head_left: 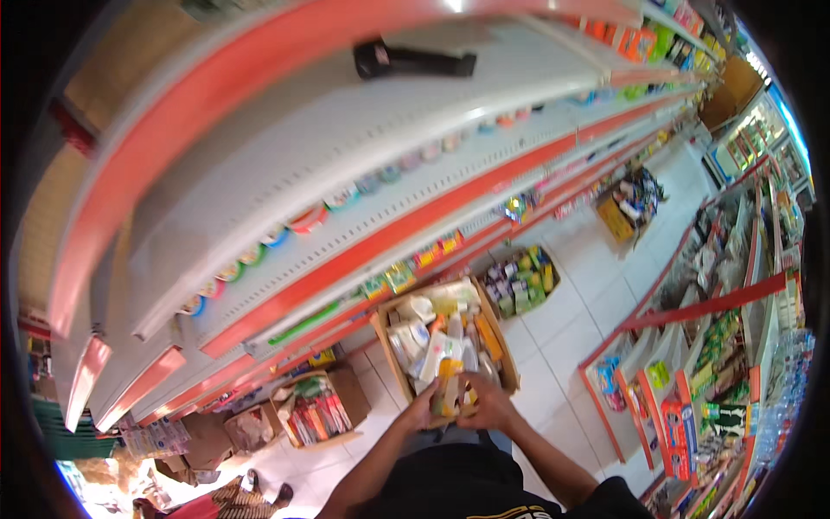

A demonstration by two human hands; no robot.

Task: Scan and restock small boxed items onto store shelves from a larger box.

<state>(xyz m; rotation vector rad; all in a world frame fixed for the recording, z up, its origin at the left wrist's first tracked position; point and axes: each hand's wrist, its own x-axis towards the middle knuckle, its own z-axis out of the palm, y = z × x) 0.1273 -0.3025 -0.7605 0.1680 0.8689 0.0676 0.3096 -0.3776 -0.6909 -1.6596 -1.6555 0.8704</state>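
Both my hands are low in the middle, over the near end of an open cardboard box [388, 336]. My left hand [422, 408] and my right hand [485, 400] are closed on either side of a small yellow-and-white package [449, 400]. The fingers cover part of it, and its exact kind is too small to make out. Beyond the hands, the box holds a jumble of white bottles and packs, with an orange carton [488, 336] along its right side.
Nearly bare shelves [285, 164] with red edges rise close on my left, a black object [415, 62] on top. Boxes of green packs [521, 281], red packs [318, 413] and mixed goods [631, 208] stand on white tiles. Stocked shelves [683, 406] line the right; a person's feet [283, 496] show lower left.
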